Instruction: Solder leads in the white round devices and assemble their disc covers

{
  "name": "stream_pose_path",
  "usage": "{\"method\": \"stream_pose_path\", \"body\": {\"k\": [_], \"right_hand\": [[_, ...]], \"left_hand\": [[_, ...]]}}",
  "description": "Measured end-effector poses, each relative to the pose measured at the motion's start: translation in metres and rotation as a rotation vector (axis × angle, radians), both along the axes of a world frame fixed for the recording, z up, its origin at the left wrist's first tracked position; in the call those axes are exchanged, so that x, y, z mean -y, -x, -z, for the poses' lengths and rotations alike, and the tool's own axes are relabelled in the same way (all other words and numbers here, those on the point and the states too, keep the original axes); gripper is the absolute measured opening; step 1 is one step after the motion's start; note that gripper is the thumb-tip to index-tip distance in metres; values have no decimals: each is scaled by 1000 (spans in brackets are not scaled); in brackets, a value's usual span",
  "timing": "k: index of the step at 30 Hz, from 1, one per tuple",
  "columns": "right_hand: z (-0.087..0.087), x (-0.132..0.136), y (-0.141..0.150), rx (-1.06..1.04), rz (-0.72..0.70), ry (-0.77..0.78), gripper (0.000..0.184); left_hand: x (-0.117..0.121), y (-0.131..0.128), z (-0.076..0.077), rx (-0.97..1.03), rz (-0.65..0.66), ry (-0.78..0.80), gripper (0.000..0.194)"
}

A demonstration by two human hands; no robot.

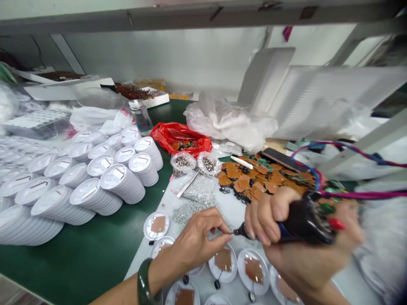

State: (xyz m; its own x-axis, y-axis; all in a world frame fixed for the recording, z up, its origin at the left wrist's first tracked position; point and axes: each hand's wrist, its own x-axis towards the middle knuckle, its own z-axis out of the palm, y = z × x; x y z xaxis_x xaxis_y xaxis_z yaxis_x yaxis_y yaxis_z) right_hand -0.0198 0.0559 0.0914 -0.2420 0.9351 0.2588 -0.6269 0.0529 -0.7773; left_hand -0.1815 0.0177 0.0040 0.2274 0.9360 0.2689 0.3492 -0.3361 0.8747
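Filling the lower left, a green tabletop [104, 254] carries stacks of white dishes [124, 184], probably nested to save room. A pale mat [233, 214] lies beside them, likely giving small parts a bright background. Beyond the hands on its far side spreads a pile of brown boards [244, 182], apparently kept within reach. The right hand [295, 252] is clamped around a black power driver [305, 220], which lies nearly level, its bit towards the left hand [200, 233]. That hand's thumb and forefinger are pinched together at the bit's end, perhaps to steady or guide it; whether a screw sits between them is too small to tell. Below both hands, shallow white discs [241, 267] rest on the mat, each visible board face up, presumably for access. Two small plastic bags [182, 162] stand open-topped, seemingly for easy picking, near a heap of tiny shiny pieces [197, 190].
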Motion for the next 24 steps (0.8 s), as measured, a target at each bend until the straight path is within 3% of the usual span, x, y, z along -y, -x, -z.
{"method": "stream_pose_path", "body": {"k": [4, 10, 13, 18, 24], "right_hand": [[-1, 2, 3, -7, -21, 11, 59], [-5, 4, 2, -17, -81, 23, 61], [-5, 6, 2, 5, -92, 36, 59], [12, 8, 9, 43, -96, 59, 54], [46, 14, 19, 71, -198, 110, 56]], "left_hand": [[8, -1, 4, 85, -11, 90, 10], [15, 1, 2, 164, -1, 91, 8], [26, 4, 3, -18, -29, 41, 9], [55, 7, 18, -524, -24, -277, 23], [67, 1, 37, -673, 20, -439, 43]]}}
